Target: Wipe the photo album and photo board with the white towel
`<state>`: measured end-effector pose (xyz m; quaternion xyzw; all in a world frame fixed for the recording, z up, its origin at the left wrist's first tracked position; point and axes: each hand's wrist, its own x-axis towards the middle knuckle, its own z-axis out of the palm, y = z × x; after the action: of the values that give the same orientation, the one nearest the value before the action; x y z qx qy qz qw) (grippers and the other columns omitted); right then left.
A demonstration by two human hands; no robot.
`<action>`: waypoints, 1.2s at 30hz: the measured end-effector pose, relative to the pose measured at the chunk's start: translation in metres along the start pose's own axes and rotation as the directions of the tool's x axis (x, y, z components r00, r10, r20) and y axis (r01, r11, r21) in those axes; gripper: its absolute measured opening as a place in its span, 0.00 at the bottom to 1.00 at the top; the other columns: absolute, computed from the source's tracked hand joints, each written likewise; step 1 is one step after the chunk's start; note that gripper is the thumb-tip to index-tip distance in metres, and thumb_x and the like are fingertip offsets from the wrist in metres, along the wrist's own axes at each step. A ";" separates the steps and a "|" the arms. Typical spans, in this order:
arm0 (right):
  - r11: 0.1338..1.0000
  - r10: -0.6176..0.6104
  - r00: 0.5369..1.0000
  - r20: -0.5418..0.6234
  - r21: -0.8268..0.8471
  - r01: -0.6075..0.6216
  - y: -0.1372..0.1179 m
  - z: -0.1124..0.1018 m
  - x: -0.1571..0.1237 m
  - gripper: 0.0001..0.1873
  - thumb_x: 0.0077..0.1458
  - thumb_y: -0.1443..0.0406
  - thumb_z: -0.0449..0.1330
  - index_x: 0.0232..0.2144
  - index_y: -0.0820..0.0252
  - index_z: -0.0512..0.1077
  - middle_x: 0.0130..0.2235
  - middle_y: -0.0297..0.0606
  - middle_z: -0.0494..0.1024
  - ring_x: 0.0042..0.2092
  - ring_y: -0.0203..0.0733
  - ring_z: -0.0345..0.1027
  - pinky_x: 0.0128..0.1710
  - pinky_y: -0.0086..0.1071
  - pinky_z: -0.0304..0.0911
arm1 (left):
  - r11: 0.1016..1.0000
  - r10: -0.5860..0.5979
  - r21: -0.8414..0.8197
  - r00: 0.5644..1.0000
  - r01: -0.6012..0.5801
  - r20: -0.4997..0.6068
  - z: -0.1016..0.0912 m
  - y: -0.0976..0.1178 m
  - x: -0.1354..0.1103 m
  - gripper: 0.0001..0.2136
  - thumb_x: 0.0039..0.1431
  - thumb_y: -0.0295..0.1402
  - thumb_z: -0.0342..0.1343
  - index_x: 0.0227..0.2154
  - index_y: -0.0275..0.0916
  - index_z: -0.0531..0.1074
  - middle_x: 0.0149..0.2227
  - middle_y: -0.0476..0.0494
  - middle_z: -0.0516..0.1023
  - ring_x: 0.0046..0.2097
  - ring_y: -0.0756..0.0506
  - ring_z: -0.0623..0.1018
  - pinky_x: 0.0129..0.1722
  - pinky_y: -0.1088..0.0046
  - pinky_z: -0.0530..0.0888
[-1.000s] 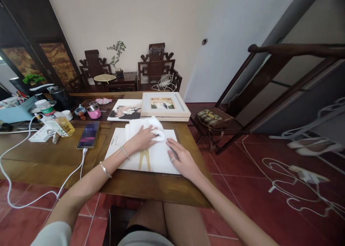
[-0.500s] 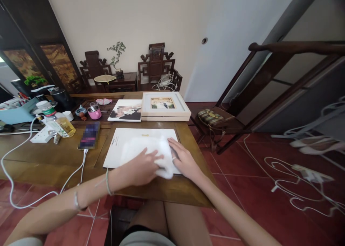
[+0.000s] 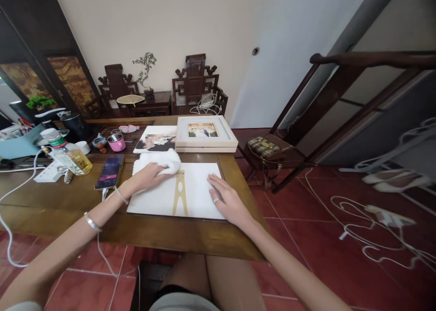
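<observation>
A white flat panel (image 3: 156, 197) with a gold A-shaped piece (image 3: 180, 190) on its face lies near the table's front edge. It looks like the back of a picture frame. My left hand (image 3: 148, 177) presses a bunched white cloth (image 3: 160, 160) over the panel's upper left part, fingers closed on it. Flat on the panel's right side rests my right hand (image 3: 229, 199), fingers stretched out and a ring on one of them. Only the cloth covers part of the panel's far left corner.
Behind the panel lie a photo print (image 3: 153, 138) and a boxed picture frame (image 3: 207, 143). On the left are a phone (image 3: 109, 171) on a cable, a bottle (image 3: 73, 156), a power strip (image 3: 49, 172) and a pink cup (image 3: 116, 143). A chair (image 3: 289, 152) holds a plaid bag (image 3: 262, 146).
My left hand has moved the cloth from the panel's middle and right to its upper left, uncovering the gold piece. My right hand stays on the right side.
</observation>
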<state>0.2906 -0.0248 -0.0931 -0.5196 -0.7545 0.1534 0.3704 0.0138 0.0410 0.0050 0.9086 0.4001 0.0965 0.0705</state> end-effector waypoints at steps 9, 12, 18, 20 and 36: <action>1.000 -0.009 1.000 -0.017 0.003 0.009 -0.001 0.000 0.000 0.22 0.59 0.64 0.49 0.53 0.65 0.69 0.59 0.50 0.68 0.63 0.49 0.56 0.64 0.51 0.51 | 0.971 0.225 0.028 0.945 -0.238 0.239 -0.001 0.044 -0.092 0.13 0.60 0.24 0.48 0.41 0.43 0.76 0.64 0.48 0.57 0.67 0.42 0.51 0.66 0.56 0.49; 1.000 -0.007 1.000 -0.020 0.014 0.007 -0.001 0.000 0.000 0.22 0.59 0.64 0.49 0.53 0.65 0.69 0.59 0.50 0.68 0.63 0.49 0.56 0.64 0.51 0.51 | 0.959 0.275 0.009 0.935 -0.284 0.224 0.001 0.057 -0.110 0.14 0.57 0.23 0.51 0.41 0.44 0.77 0.65 0.49 0.55 0.68 0.41 0.49 0.66 0.52 0.47; 0.999 -0.004 0.999 -0.043 0.041 0.005 0.002 0.002 -0.002 0.21 0.59 0.63 0.50 0.53 0.60 0.70 0.58 0.45 0.69 0.63 0.48 0.57 0.64 0.51 0.51 | 0.961 0.247 0.063 0.941 -0.268 0.233 0.002 0.034 -0.081 0.13 0.61 0.24 0.50 0.44 0.43 0.75 0.64 0.47 0.58 0.67 0.43 0.51 0.65 0.55 0.50; 0.999 0.002 0.999 -0.039 0.046 0.000 0.003 0.002 -0.002 0.21 0.59 0.63 0.50 0.53 0.61 0.70 0.58 0.46 0.69 0.62 0.49 0.58 0.64 0.51 0.51 | 0.972 0.210 0.063 0.956 -0.227 0.207 -0.001 0.019 -0.062 0.12 0.62 0.25 0.50 0.43 0.41 0.75 0.63 0.46 0.60 0.67 0.43 0.53 0.65 0.57 0.52; 0.999 0.001 0.999 -0.037 0.048 0.000 0.003 0.001 -0.003 0.21 0.59 0.62 0.50 0.53 0.60 0.70 0.58 0.46 0.69 0.62 0.50 0.58 0.63 0.52 0.52 | 0.968 0.250 -0.059 0.945 -0.243 0.214 -0.002 0.049 -0.112 0.11 0.58 0.24 0.52 0.37 0.44 0.77 0.64 0.53 0.58 0.67 0.42 0.52 0.66 0.55 0.44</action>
<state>0.2927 -0.0262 -0.0964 -0.5134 -0.7436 0.1620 0.3965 -0.0258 -0.0745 0.0040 0.9553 0.2717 0.0101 0.1161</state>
